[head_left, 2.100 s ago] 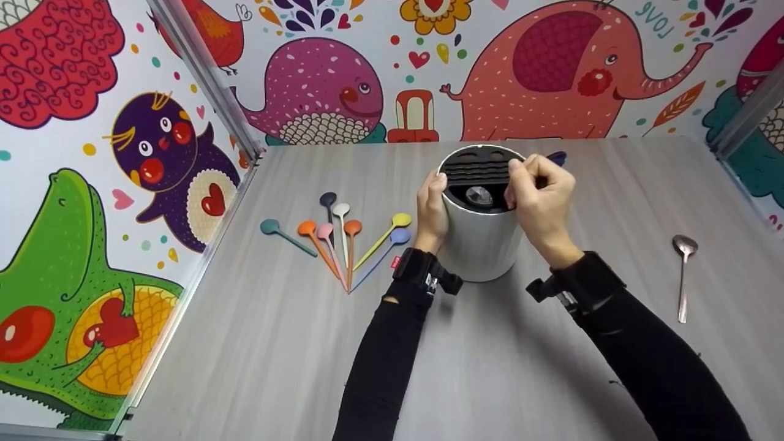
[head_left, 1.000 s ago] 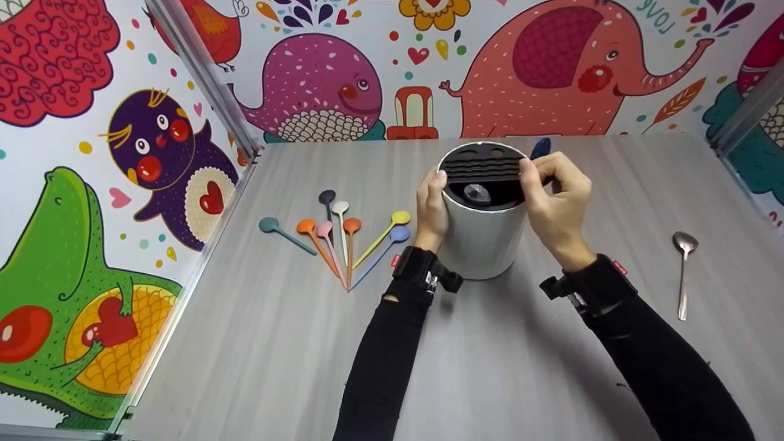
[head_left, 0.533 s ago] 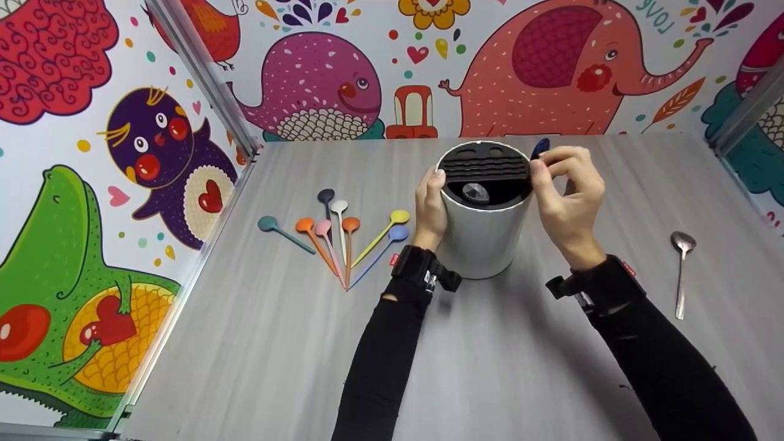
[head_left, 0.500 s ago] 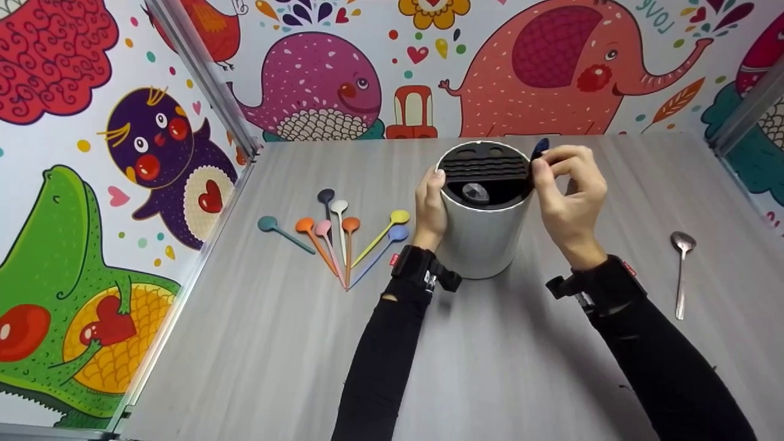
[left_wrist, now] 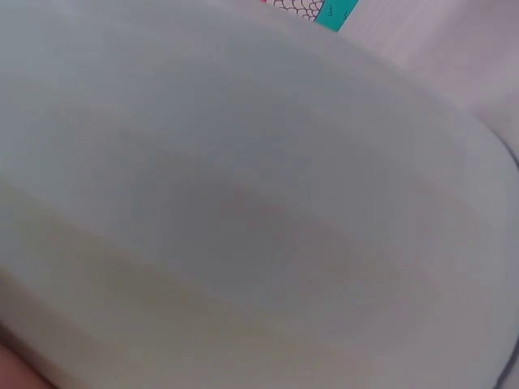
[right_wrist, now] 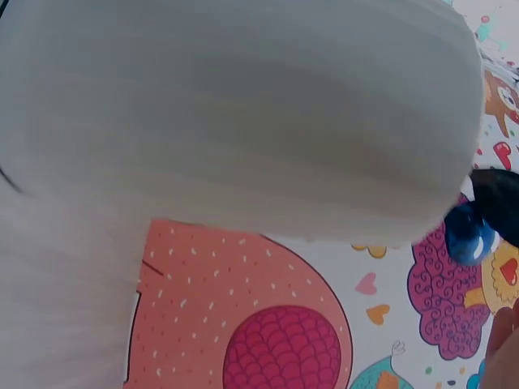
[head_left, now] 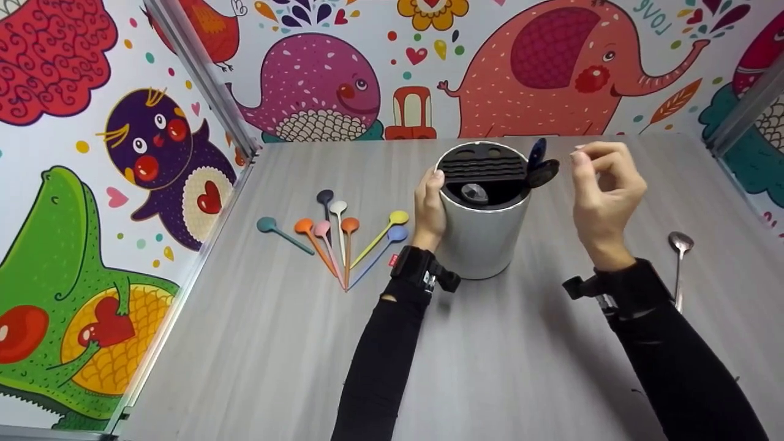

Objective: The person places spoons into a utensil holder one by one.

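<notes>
A pale grey cylindrical utensil holder [head_left: 481, 245] with a black slotted insert [head_left: 482, 164] stands upright on the table. My left hand [head_left: 430, 208] grips its left side, thumb at the rim. The holder's wall [left_wrist: 259, 194] fills most of the left wrist view. A dark blue head [head_left: 538, 152] and a black spoon head [head_left: 542, 174] lean out over the right rim; their handles are hidden. Inside the front opening sits a grey faceted piece [head_left: 474, 193]. To the right, apart from the holder, my right hand [head_left: 607, 202] is raised with loosely bent fingers, holding nothing.
Several coloured spoons lie fanned out on the left, among them a teal spoon [head_left: 285, 235], a yellow spoon [head_left: 381, 239] and a blue spoon [head_left: 378, 257]. A metal spoon [head_left: 680, 245] lies at the right, partly behind my sleeve. Printed panels [head_left: 422, 73] border the table.
My right hand has let go of the black spoon at the holder's right rim and moved right. The black spoon head now shows. My left hand keeps its place.
</notes>
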The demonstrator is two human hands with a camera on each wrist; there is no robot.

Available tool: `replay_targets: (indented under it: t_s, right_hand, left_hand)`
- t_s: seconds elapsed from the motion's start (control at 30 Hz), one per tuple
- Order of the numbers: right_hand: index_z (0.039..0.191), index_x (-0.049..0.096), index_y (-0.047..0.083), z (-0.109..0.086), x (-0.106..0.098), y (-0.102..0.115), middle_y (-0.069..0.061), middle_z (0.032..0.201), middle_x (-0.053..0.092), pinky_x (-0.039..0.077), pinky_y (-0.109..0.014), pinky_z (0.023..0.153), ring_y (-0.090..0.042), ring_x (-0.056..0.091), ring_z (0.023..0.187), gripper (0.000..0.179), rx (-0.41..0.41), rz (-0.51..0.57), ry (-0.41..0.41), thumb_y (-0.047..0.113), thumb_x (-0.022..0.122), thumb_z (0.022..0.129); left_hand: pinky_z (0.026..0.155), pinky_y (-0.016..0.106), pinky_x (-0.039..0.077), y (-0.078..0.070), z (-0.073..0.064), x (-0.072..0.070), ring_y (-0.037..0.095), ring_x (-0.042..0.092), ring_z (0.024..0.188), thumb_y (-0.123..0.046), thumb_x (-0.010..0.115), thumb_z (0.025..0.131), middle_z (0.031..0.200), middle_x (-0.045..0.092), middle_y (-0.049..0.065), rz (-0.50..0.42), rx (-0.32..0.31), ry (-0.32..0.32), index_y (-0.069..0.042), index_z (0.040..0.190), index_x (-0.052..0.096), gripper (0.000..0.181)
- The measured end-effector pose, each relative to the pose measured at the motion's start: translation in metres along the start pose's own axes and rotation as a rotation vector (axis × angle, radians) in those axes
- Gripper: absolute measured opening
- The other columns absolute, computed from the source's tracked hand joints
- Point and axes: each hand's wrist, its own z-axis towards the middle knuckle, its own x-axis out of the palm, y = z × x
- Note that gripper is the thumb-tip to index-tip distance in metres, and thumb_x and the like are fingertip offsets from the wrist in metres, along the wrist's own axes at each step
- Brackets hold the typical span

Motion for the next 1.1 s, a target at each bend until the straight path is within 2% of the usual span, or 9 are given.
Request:
replay_targets:
  t_s: [0.17, 0.37, 0.53, 0.67, 0.83, 0.93, 1.0, 1.1]
  right_hand:
    - [0.060, 0.041, -0.021, 0.007, -0.016, 0.002, -0.009, 0.078, 0.062, 0.042, -0.026, 0.068, -0.023, 0.057, 0.078, 0.031, 0.017, -0.054, -0.013, -0.005, 0.060, 0.079]
    - [0.065, 0.046, -0.021, 0.014, -0.043, -0.003, -0.005, 0.079, 0.063, 0.040, -0.023, 0.066, -0.018, 0.055, 0.076, 0.029, 0.039, -0.134, -0.027, -0.001, 0.062, 0.080]
    - [0.075, 0.056, -0.016, 0.018, -0.065, -0.011, -0.001, 0.082, 0.062, 0.042, -0.025, 0.072, -0.015, 0.055, 0.078, 0.021, 0.127, -0.213, 0.002, 0.003, 0.062, 0.083]
    - [0.082, 0.062, -0.005, 0.020, -0.090, -0.026, 0.006, 0.086, 0.060, 0.042, -0.021, 0.076, -0.009, 0.054, 0.082, 0.015, 0.245, -0.382, 0.061, 0.010, 0.064, 0.086]
    - [0.098, 0.065, 0.010, 0.024, -0.126, -0.049, 0.017, 0.092, 0.054, 0.042, -0.013, 0.077, -0.001, 0.052, 0.088, 0.019, 0.430, -0.681, 0.203, 0.027, 0.063, 0.089]
    - [0.109, 0.064, 0.012, 0.027, -0.146, -0.056, 0.019, 0.096, 0.050, 0.039, -0.014, 0.074, 0.004, 0.047, 0.090, 0.031, 0.518, -0.819, 0.322, 0.036, 0.061, 0.090]
    - [0.115, 0.062, 0.011, 0.030, -0.159, -0.059, 0.014, 0.102, 0.050, 0.036, -0.017, 0.073, 0.002, 0.045, 0.091, 0.040, 0.569, -0.911, 0.397, 0.041, 0.058, 0.090]
    - [0.125, 0.055, 0.004, 0.035, -0.176, -0.065, -0.007, 0.117, 0.052, 0.035, -0.030, 0.079, -0.015, 0.047, 0.103, 0.054, 0.638, -1.010, 0.517, 0.046, 0.054, 0.090]
  left_hand:
    - [0.087, 0.024, 0.042, -0.002, 0.000, 0.001, 0.010, 0.053, 0.092, -0.039, 0.031, 0.090, 0.100, 0.060, 0.012, 0.002, -0.001, -0.021, 0.000, 0.105, 0.061, 0.051]
    - [0.086, 0.023, 0.042, -0.002, 0.000, 0.002, 0.008, 0.053, 0.091, -0.039, 0.030, 0.090, 0.100, 0.061, 0.010, 0.031, -0.001, -0.022, -0.002, 0.105, 0.061, 0.051]
    - [0.087, 0.023, 0.043, -0.002, -0.001, 0.001, 0.008, 0.054, 0.092, -0.038, 0.030, 0.090, 0.101, 0.063, 0.009, 0.047, 0.004, -0.021, -0.004, 0.106, 0.062, 0.050]
    - [0.085, 0.023, 0.042, -0.002, 0.000, 0.001, 0.008, 0.053, 0.090, -0.037, 0.030, 0.090, 0.099, 0.061, 0.011, 0.047, 0.010, -0.019, -0.002, 0.105, 0.062, 0.049]
    - [0.086, 0.021, 0.041, -0.006, -0.001, 0.000, 0.007, 0.051, 0.090, -0.032, 0.030, 0.092, 0.101, 0.061, 0.013, 0.040, 0.006, -0.014, 0.000, 0.107, 0.061, 0.047]
    - [0.087, 0.022, 0.042, -0.019, -0.005, -0.002, 0.008, 0.052, 0.091, -0.026, 0.030, 0.092, 0.102, 0.061, 0.017, 0.034, 0.005, -0.011, 0.003, 0.108, 0.061, 0.045]
    - [0.088, 0.022, 0.042, -0.028, -0.008, -0.003, 0.007, 0.052, 0.092, -0.024, 0.030, 0.091, 0.103, 0.062, 0.017, 0.031, 0.005, 0.000, 0.004, 0.109, 0.061, 0.045]
    - [0.087, 0.022, 0.042, -0.041, -0.011, -0.004, 0.007, 0.052, 0.090, -0.024, 0.030, 0.091, 0.101, 0.061, 0.018, 0.036, 0.008, 0.009, 0.006, 0.107, 0.060, 0.045]
